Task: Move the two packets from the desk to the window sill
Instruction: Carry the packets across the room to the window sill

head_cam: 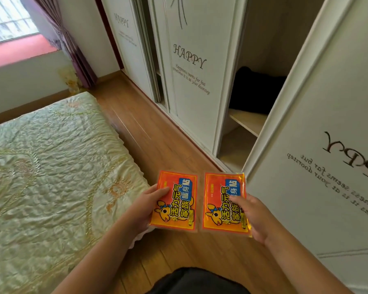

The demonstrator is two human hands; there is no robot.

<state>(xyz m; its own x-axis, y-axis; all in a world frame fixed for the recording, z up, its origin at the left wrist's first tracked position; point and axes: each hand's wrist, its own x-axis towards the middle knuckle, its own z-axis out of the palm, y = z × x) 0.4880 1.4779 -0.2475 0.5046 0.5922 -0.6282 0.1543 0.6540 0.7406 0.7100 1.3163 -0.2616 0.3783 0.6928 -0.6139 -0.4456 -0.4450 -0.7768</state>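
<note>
I hold two flat orange packets with a blue label and a cartoon animal, side by side over the wooden floor. My left hand [146, 206] grips the left packet [175, 201] by its left edge, thumb on top. My right hand [252, 217] grips the right packet [223, 203] by its right edge. The pink window sill [15, 54] lies far off at the upper left, below the window. No desk is in view.
A bed with a pale green quilt [51, 158] fills the left. A white wardrobe with sliding doors [191, 66] lines the right; one section is open with a dark item [255, 90] on a shelf. A purple curtain [72, 52] hangs by the window. A strip of wooden floor [140, 124] runs between.
</note>
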